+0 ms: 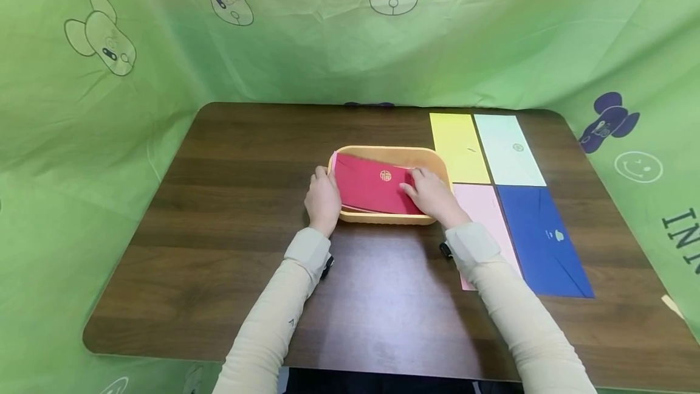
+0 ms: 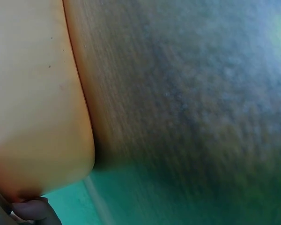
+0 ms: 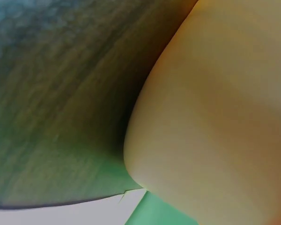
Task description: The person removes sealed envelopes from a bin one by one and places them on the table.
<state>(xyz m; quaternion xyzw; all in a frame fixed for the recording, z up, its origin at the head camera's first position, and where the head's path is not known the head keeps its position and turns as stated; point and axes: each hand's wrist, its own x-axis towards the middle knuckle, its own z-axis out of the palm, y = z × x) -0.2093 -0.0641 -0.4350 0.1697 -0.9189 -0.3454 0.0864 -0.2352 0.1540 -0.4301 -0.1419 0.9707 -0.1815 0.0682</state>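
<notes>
A shallow orange-yellow plastic basket (image 1: 394,219) stands on the table, holding a stack of envelopes with a red envelope (image 1: 369,184) on top. The red one bears a gold round emblem, and a pink edge shows under its left end. My left hand (image 1: 322,199) grips the basket's left end; in the left wrist view a fingertip (image 2: 35,208) shows by the basket's lower corner. Inside the basket, my right hand (image 1: 434,195) holds the red envelope's right end between thumb and fingers. In the right wrist view the basket wall (image 3: 215,117) hides that hand.
Right of the basket, a yellow envelope (image 1: 459,148), a pale mint envelope (image 1: 510,151), a pink envelope (image 1: 483,211) and a blue envelope (image 1: 538,236) lie in a two-by-two layout. The brown wooden table (image 1: 219,230) is backed by a green printed cloth (image 1: 306,59).
</notes>
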